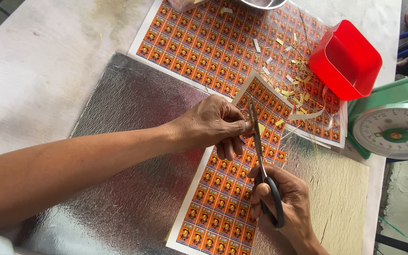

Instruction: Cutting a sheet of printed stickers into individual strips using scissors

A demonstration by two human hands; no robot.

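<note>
Left hand (211, 123) at frame centre, forearm coming in from 8 o'clock, fingers curled and pinched on the edge of the orange label sheet (227, 189), thumb tip pressed right beside the scissor blades. Right hand (286, 203) at 5 o'clock, closed through the dark loops of the scissors (260, 151), thumb in the upper loop, fingers wrapped round the lower. Blades pointing toward 12 o'clock, nearly together, only a narrow gap showing near the tips, running up the sheet between label columns. Held sheet lying diagonal from 6 o'clock up to centre, white border visible, top corner lifted slightly over the second sheet. Silver foil mat (128, 156) under the held sheet, spreading from centre to 7 o'clock; tan reverse side of it showing at 4 o'clock. Second orange label sheet (204, 42) flat at 12 o'clock, littered with yellow and white paper trimmings (293, 89) toward 2 o'clock. Red plastic tub (345, 59) tipped on its side at 2 o'clock, touching the second sheet's right edge. Green dial scale (393, 127) at 3 o'clock, just beside the tub. Metal bowl rim (263, 4) cut off at the top edge. White counter (34, 71) bare toward 10 o'clock.
</note>
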